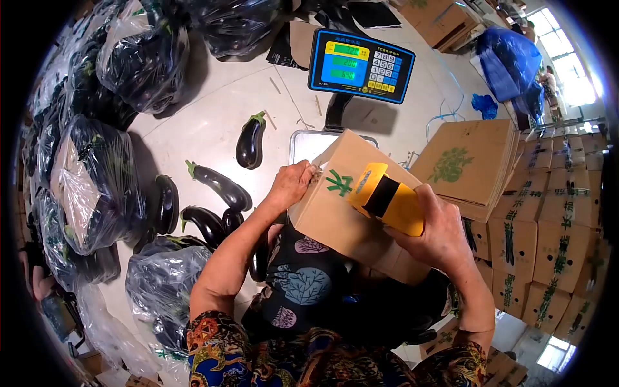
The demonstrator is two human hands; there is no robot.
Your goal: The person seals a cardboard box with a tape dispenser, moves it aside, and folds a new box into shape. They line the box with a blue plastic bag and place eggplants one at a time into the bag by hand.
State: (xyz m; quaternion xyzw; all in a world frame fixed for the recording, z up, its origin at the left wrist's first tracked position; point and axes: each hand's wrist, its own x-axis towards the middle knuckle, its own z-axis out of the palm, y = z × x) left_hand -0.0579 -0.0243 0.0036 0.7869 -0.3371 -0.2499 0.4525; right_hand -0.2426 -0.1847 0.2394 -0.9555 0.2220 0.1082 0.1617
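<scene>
Starting at the far left, clear plastic bags stuffed with eggplants [90, 187] are piled along the edge, more of them up top. Next over, loose eggplants [219, 186] lie on the pale floor, with one on its own [250, 139] a bit further up. Then the left hand [291, 185], fingers curled onto the near top edge of a cardboard box [335, 219] with a green logo, pinching it at the corner. Box sits tilted on the person's lap, just in front of a metal scale tray [303, 143]. Behind that is the blue digital scale display [361, 66], green numbers lit. Right hand [438, 232] is wrapped tight around a yellow tape dispenser [385, 197], pressed against the box's top face. Further right, a stack of flat cartons [471, 164], then rows of made-up boxes [548, 245], and a blue bag [509, 58] up top.
</scene>
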